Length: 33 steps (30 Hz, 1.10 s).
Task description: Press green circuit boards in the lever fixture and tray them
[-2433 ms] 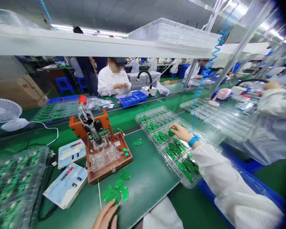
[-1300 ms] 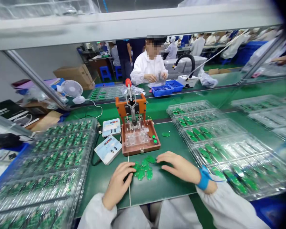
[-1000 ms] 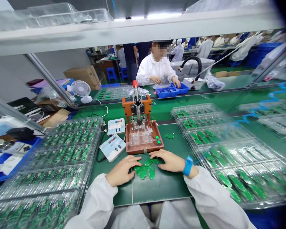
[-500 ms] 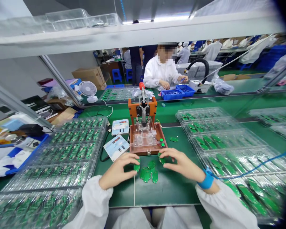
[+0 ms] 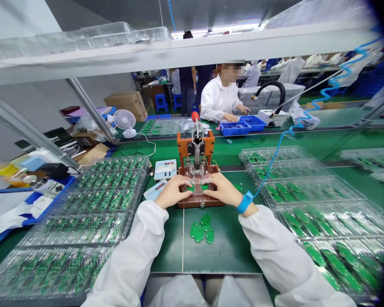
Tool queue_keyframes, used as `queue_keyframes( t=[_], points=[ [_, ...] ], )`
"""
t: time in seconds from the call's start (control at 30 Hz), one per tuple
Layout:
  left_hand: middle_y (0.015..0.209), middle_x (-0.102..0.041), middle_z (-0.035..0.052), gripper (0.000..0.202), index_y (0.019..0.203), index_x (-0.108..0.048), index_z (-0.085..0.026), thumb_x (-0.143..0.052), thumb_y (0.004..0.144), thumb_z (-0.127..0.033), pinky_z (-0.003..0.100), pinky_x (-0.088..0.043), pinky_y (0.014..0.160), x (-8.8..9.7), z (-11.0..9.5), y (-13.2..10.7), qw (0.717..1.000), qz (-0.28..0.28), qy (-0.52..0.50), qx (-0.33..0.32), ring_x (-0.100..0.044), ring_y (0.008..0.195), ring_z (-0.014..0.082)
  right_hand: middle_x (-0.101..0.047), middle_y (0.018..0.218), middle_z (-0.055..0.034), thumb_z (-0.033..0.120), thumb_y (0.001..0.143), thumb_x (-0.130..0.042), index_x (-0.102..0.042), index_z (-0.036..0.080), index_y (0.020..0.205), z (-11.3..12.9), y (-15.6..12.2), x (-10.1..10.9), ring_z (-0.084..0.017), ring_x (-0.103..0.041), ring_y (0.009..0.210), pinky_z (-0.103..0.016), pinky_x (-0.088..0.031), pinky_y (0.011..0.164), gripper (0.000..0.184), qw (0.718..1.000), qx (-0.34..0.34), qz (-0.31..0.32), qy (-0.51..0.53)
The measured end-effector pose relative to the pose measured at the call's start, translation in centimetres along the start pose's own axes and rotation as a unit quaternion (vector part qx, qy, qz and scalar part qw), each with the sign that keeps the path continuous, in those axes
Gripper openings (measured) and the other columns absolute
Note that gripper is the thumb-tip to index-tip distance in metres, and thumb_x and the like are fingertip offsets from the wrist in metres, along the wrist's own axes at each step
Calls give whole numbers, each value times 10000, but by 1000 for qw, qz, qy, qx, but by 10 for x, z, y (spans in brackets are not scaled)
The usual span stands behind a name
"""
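In the head view, my left hand (image 5: 175,190) pinches a small green circuit board (image 5: 190,186) over the left side of the clear plastic bed of a test fixture (image 5: 201,204). My right hand (image 5: 224,189), with a blue wrist strap (image 5: 245,202), pinches another green circuit board (image 5: 205,187) at the bed's right side. Fingers partly cover both boards, so I cannot tell whether they are fully seated. The fixture has an orange frame and a red-knobbed toggle lever (image 5: 195,117) standing upright. In front of it lies a pile of several green boards (image 5: 202,230).
Clear trays full of boards (image 5: 115,196) stand on the left, and partly filled trays (image 5: 284,192) on the right. Two meter boxes (image 5: 165,169) sit left of the fixture. A blue coiled cord (image 5: 275,153) runs from my wrist. Across the bench a co-worker (image 5: 220,100) handles blue bins (image 5: 235,128).
Both my hands have moved forward from beside the loose pile onto the fixture bed, carrying a board each. The pile stays where it was. The blue cord has swung upward.
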<state>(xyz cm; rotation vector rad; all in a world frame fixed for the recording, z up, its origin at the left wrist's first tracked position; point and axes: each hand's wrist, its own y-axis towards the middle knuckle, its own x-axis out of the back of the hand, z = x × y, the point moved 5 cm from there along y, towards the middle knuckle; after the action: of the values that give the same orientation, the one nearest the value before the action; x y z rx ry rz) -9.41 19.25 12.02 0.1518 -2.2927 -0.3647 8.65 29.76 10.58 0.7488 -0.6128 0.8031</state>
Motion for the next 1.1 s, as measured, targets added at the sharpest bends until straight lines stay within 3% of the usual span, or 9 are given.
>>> queue_keyframes(
  t=[0.27, 0.4, 0.53, 0.63, 0.73, 0.8, 0.87, 0.93, 1.1],
  points=[
    [1179, -735, 68, 92, 860, -722, -198, -765, 783, -173, 458, -465, 1054, -1, 1, 1, 1000, -1, 2, 9, -623, 1143, 268, -723, 1169, -78, 337, 855, -772, -729, 246, 1092, -2, -3, -1, -270, -618, 1139, -477, -508, 1013, 258, 1000, 9, 1, -7],
    [1230, -727, 68, 86, 888, -716, -201, -751, 811, -215, 501, -444, 1093, -2, -4, -3, 999, 1, 43, -1, -593, 1228, 299, -725, 1196, -69, 351, 886, -743, -739, 246, 1073, 4, -6, 0, -277, -603, 1182, -500, -485, 1060, 214, 1000, 17, 1, -16],
    [1310, -688, 100, 202, 1071, -703, -192, -685, 877, -245, 560, -409, 1142, -13, -5, -23, 994, -47, 98, 7, -492, 1382, 328, -697, 1281, -79, 382, 940, -670, -726, 247, 1156, 12, -16, -1, -302, -541, 1298, -558, -427, 1139, 260, 999, 17, -12, -30],
    [1504, -537, 122, 377, 1332, -595, -205, -591, 960, -265, 576, -384, 1170, -29, -6, -49, 986, -96, 133, -6, -355, 1496, 321, -604, 1429, -103, 403, 953, -641, -702, 257, 1239, 14, -28, -4, -328, -465, 1398, -594, -414, 1157, 327, 999, 19, -25, -44],
    [1624, -368, 147, 562, 1536, -369, -228, -540, 1002, -276, 582, -372, 1182, -41, -14, -74, 973, -158, 168, -17, -258, 1545, 320, -532, 1508, -91, 440, 945, -636, -714, 285, 1215, 12, -36, 1, -331, -449, 1426, -588, -416, 1165, 321, 996, 11, -85, -9],
    [1587, -429, 148, 562, 1530, -372, -231, -535, 992, -227, 565, -402, 1171, -47, -27, -87, 967, -168, 181, -67, -317, 1523, 314, -618, 1403, -85, 440, 977, -568, -726, 294, 1144, 9, -34, 17, -304, -541, 1341, -560, -439, 1150, 272, 983, -18, -178, 43],
    [1508, -533, 134, 480, 1440, -487, -225, -535, 965, -176, 530, -451, 1150, -54, -38, -94, 962, -142, 191, -134, -408, 1477, 299, -679, 1274, -97, 430, 1014, -478, -701, 285, 1144, 9, -23, 39, -286, -608, 1240, -536, -486, 1098, 296, 959, -48, -268, 76],
    [1456, -587, 137, 427, 1363, -560, -201, -545, 938, -164, 491, -506, 1116, -60, -41, -96, 956, -119, 205, -174, -479, 1429, 289, -667, 1282, -111, 430, 1032, -428, -649, 268, 1224, 17, 1, 62, -278, -615, 1222, -506, -514, 1057, 335, 946, -51, -311, 80],
    [1262, -721, 130, 263, 1174, -668, -199, -530, 965, -280, 397, -620, 970, -73, -22, -90, 925, -158, 239, -248, -688, 1189, 271, -611, 1416, -89, 496, 994, -508, -581, 262, 1364, 52, 97, 118, -269, -535, 1346, -487, -403, 1180, 444, 951, -1, -294, 92]
  ],
)
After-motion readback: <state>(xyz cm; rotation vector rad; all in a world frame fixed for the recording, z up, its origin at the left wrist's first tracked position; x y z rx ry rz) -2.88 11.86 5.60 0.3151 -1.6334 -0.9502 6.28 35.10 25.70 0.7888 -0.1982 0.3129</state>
